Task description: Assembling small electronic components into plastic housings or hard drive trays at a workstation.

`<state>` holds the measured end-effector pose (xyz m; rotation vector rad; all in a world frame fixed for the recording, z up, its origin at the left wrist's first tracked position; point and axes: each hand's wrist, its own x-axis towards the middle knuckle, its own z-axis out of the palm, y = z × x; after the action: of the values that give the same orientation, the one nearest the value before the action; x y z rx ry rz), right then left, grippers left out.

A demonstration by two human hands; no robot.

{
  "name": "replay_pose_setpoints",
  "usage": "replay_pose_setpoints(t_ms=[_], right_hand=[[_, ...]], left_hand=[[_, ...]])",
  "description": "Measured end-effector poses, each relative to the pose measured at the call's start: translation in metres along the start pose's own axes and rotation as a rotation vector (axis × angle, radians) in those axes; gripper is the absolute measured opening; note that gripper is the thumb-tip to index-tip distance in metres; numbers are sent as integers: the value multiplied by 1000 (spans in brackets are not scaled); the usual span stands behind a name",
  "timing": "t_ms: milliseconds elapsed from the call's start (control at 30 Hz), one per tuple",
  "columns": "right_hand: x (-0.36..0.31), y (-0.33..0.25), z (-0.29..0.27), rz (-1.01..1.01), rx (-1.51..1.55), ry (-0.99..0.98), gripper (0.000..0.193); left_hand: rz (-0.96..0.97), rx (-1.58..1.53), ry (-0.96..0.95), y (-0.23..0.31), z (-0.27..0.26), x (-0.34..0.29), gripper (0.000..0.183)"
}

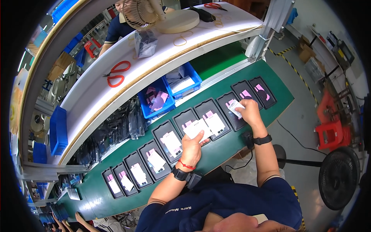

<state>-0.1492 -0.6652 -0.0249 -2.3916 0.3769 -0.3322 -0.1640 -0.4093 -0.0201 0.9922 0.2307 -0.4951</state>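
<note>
A row of black trays (167, 124) runs slantwise along the green table (87, 197). My left hand (191, 149) is closed on a stack of white cards (196, 128), thumb on top, over a tray in the middle of the row. My right hand (250, 113) pinches a single white card (235, 107) over a tray farther right, which also shows a pink piece. The two rightmost trays hold pink pieces (262, 94) and dark parts, with no white card showing. White cards (156, 160) lie in the trays to the left.
Behind the trays stand two blue bins (182, 92) with pink and pale pieces. Black plastic pouches (116, 127) are heaped beside them. On the white shelf (162, 46) are red-handled scissors (118, 73), a fan (143, 13) and rubber bands. A co-worker (116, 29) is beyond.
</note>
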Motion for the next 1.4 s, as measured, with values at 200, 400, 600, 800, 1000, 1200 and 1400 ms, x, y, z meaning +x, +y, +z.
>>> replay_pose_setpoints(t_ms=[200,400,600,800,1000,1200,1400], right_hand=[[-3,-3,-12,130,181,-85,18],[17,22,-36,84,234,68,20],[35,31,-34,62,-372,297,29],[-36,-57,14,-3,468,-145,22],[-34,-57,17,-19,811,0,10],[51,120,-80,-10,129,550,10],[44,129,-58,115,-339,385,42]], left_hand=[[-24,-8,-9,-2,-2,1,24],[-8,-8,24,3,-10,0,25],[45,14,21,-4,-9,2,27],[39,42,-56,-13,6,8,26],[83,78,-123,5,1,9,18],[248,342,-79,80,-28,68,24],[646,1004,233,122,-27,175,37]])
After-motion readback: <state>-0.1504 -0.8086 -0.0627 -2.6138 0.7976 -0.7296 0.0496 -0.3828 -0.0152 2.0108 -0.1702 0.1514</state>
